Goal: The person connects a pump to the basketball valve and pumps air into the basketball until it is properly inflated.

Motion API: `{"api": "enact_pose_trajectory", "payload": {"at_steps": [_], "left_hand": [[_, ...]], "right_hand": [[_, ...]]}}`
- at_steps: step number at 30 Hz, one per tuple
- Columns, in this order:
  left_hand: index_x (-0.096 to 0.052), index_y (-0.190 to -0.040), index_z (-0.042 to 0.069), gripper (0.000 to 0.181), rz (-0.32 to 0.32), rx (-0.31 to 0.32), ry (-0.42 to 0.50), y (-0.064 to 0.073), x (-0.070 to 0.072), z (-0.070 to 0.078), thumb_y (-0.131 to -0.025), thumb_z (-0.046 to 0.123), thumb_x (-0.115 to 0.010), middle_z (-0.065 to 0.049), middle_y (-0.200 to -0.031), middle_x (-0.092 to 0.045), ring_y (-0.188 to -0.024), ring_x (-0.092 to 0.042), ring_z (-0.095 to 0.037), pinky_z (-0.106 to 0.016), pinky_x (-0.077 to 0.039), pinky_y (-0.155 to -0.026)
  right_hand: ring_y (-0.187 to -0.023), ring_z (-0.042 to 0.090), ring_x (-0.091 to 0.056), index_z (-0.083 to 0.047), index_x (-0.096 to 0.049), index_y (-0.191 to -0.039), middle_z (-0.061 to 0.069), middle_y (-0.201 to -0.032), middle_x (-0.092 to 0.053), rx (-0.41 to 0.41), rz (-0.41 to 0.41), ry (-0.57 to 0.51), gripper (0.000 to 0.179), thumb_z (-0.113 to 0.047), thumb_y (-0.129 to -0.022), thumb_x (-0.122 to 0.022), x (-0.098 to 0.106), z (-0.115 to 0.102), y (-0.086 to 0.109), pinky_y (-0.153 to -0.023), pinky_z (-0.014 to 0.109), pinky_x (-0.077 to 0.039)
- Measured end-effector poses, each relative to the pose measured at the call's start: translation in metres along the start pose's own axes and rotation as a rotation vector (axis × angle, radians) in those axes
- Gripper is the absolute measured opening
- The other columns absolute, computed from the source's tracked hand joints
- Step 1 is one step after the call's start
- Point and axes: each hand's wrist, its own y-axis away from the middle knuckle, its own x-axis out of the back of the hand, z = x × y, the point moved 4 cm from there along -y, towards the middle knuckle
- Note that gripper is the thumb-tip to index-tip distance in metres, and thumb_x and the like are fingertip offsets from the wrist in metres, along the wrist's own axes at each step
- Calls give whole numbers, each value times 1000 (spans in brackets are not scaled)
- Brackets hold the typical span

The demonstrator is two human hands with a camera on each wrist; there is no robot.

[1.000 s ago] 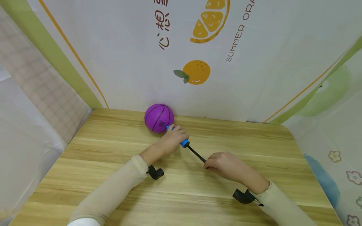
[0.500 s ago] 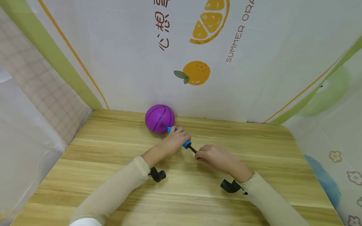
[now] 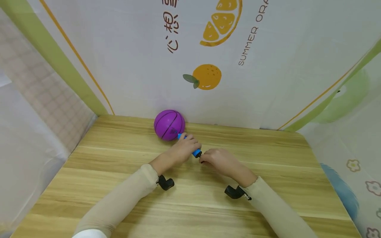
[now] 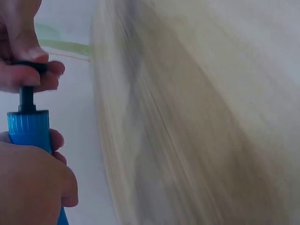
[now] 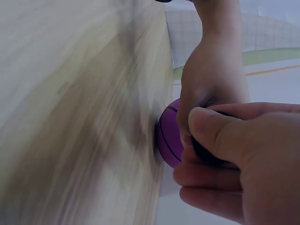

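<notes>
My left hand [image 3: 184,148] grips the blue barrel of a hand pump [image 4: 29,129], its front end right at a purple basketball [image 3: 169,125] with black lines. The pump slants from the ball toward the lower right. My right hand [image 3: 221,162] pinches the pump's black handle [image 4: 33,65] between thumb and fingers. Only a short length of the black rod [image 4: 26,97] shows between handle and barrel. In the right wrist view the ball is partly hidden behind both hands, and the barrel is out of sight behind the fingers.
The wooden table [image 3: 184,211] spreads under both arms. A white cloth [image 3: 134,66] printed with oranges and lettering hangs along its back edge, close behind the ball. Further cloth hangs at the left and right sides. Black curved pieces [image 3: 166,182] stick out at both wrists.
My right hand has moved up and left toward my left hand, pushing the rod into the barrel. The ball and left hand have shifted slightly to the right.
</notes>
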Motion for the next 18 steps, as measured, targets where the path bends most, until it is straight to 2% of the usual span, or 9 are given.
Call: {"api": "enact_pose_trajectory", "payload": {"at_steps": [6,18], "left_hand": [[-65,-109,15,31,-24,-5,14,-2,1,-1,-92,-11,-62,3,-106,-65,-107,-50,-21,-55,-33,-109],[-67,-113,13,36,7,35,23,1,8,-10,-90,-15,-62,-2,-118,-69,-111,-51,-23,-55,-33,-109]], "right_hand": [[-77,11,-68,-10,-75,-94,-2,-87,-73,30,-14,6,9,-6,-87,-80,5,-5,14,-71,24,-55],[-78,8,-69,-12,-75,-92,-3,-88,-73,51,-14,-72,16,-4,-81,-83,28,-17,52,-69,20,-55]]}}
